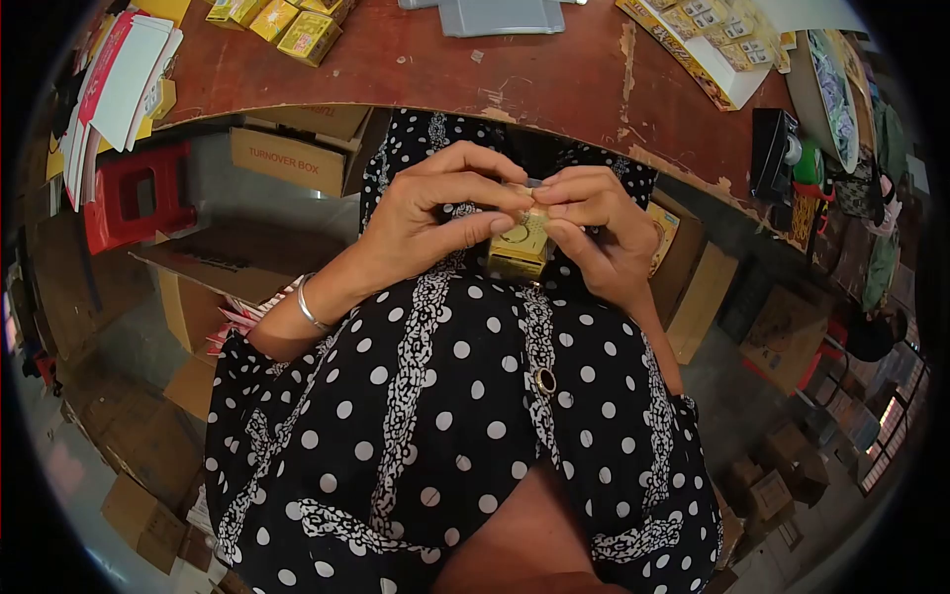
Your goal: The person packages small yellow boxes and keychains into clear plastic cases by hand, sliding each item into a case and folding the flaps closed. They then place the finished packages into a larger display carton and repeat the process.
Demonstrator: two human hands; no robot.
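A small yellow box (pixel 519 249) is held between my two hands, close to my body and below the table edge. My left hand (pixel 445 203) pinches its top from the left, thumb on the printed face. From the right, the thumb and fingers of my right hand (pixel 602 228) close on the box's upper edge, meeting the left fingertips. A bit of clear or greyish material shows at the top between the fingers; I cannot make out what it is. The fingers hide part of the box's upper end.
On the red-brown table (pixel 396 79) lie several yellow boxes (pixel 309 38), clear plastic sheets (pixel 502 16) and a display tray (pixel 708 49) of small boxes. White cards (pixel 129 79) sit at the left. Below are a red stool (pixel 141 196) and a carton (pixel 287 158) marked "TURNOVER BOX".
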